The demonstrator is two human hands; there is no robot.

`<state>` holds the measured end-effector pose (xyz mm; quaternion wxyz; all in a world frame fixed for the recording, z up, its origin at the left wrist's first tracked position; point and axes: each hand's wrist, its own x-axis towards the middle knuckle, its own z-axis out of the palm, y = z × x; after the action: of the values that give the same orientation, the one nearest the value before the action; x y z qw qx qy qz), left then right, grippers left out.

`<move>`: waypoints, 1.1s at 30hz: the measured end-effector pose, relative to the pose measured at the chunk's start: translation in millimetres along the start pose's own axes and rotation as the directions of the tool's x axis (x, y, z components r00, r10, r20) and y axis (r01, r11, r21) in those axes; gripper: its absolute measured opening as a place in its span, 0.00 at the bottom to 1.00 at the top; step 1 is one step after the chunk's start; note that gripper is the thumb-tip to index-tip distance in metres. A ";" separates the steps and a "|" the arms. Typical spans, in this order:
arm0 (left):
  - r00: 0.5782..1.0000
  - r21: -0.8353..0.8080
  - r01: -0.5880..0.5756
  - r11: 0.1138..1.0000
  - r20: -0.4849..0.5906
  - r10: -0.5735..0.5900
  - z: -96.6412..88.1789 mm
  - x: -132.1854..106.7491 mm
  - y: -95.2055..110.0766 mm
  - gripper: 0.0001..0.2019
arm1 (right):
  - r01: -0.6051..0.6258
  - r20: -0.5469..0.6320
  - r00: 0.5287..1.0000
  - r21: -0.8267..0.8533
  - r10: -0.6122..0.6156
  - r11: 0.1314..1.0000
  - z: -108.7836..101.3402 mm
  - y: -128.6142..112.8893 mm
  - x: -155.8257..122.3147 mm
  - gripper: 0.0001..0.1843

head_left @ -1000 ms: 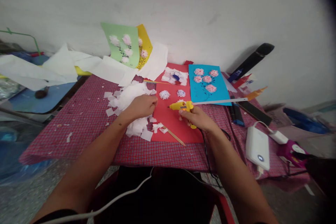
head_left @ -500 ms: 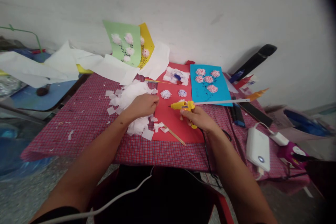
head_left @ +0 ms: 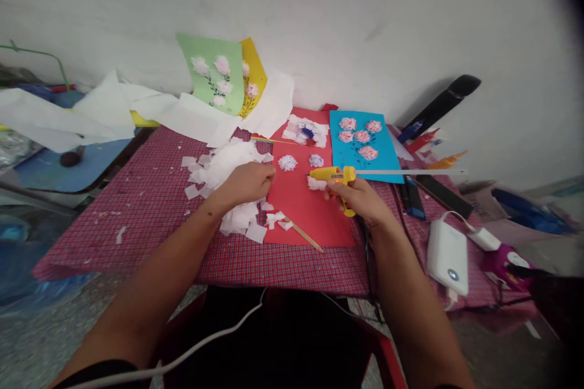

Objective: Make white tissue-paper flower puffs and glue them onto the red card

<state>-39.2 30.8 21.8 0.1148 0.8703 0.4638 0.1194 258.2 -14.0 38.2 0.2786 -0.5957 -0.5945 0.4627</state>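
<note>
My right hand point(head_left: 353, 197) is wrapped round a yellow hot glue gun point(head_left: 331, 174), held above the right half of a red card point(head_left: 298, 200). A long glue stick point(head_left: 410, 172) sticks out of its back, and the nozzle points left. My left hand point(head_left: 252, 182) is closed at the card's left edge, over a heap of white tissue squares point(head_left: 228, 161); anything between its fingertips is too small to make out. Two speckled tissue flowers point(head_left: 287, 163) sit on the card. A white tissue piece point(head_left: 316, 183) lies just under the gun.
A blue card with pink flowers point(head_left: 366, 146) lies behind on the right. A wooden stick point(head_left: 306, 236) rests near the front. A white power bank point(head_left: 448, 257) stands at the right. A green flower card point(head_left: 214, 76) leans on the wall behind long white paper point(head_left: 201, 118).
My right hand has moved the glue gun to the right, uncovering more of the white tissue piece. My left hand has stayed almost in place.
</note>
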 end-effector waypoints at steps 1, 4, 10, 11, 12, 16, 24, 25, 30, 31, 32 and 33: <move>1.000 0.000 -0.002 1.000 0.000 0.002 0.2 0.0 -0.2 0.08 | -0.003 -0.005 1.000 -0.008 0.003 1.000 -0.9 -0.5 -0.4 0.23; 1.000 -0.001 -0.004 1.000 0.003 0.004 0.7 0.0 -0.8 0.08 | -0.007 -0.013 1.000 -0.019 0.007 1.000 -2.1 -1.8 -1.4 0.23; 1.000 -0.002 0.003 1.000 0.002 -0.003 0.2 0.1 -0.2 0.09 | -0.006 -0.005 1.000 -0.028 0.006 1.000 -4.3 0.4 -0.2 0.23; 1.000 0.000 0.003 1.000 0.002 -0.003 0.2 0.0 -0.3 0.09 | -0.005 -0.001 1.000 -0.028 0.005 1.000 -4.8 1.1 0.1 0.23; 1.000 0.001 0.002 1.000 0.002 -0.002 0.3 0.0 -0.5 0.09 | -0.003 -0.002 1.000 -0.027 0.003 1.000 -5.1 1.5 0.3 0.24; 1.000 0.010 -0.005 1.000 -0.001 0.005 0.9 -0.3 -2.0 0.09 | -0.009 -0.012 1.000 -0.029 0.009 1.000 -4.0 -0.7 -0.5 0.23; 1.000 0.006 0.000 1.000 0.014 0.000 -0.3 0.2 -0.1 0.08 | -0.016 -0.002 1.000 -0.026 0.016 1.000 -1.2 -4.7 -1.7 0.23; 1.000 0.008 0.004 1.000 0.014 -0.004 -0.5 0.1 0.1 0.08 | -0.018 -0.006 1.000 -0.029 0.018 0.999 -1.6 -3.8 -1.3 0.23; 0.999 0.004 -0.007 1.000 0.032 0.007 -1.4 -0.7 0.0 0.09 | -0.023 -0.002 1.000 -0.045 0.023 0.999 -2.3 -0.4 0.6 0.23; 0.999 0.003 -0.012 1.000 0.037 0.012 -1.4 -0.8 -0.1 0.09 | -0.021 0.003 1.000 -0.047 0.021 0.999 -1.7 0.0 0.8 0.23; 0.999 0.004 -0.018 1.000 0.042 0.018 -1.4 -0.9 -0.2 0.09 | -0.021 0.008 1.000 -0.051 0.021 0.998 -0.6 0.5 1.2 0.24; 0.999 0.005 -0.024 1.000 0.045 0.024 -1.2 -0.8 -0.3 0.09 | -0.019 0.013 1.000 -0.051 0.020 0.999 0.9 1.3 1.7 0.23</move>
<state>-40.2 30.3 22.8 0.1212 0.8786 0.4509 0.0998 257.8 -12.7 36.3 0.2549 -0.6052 -0.6021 0.4540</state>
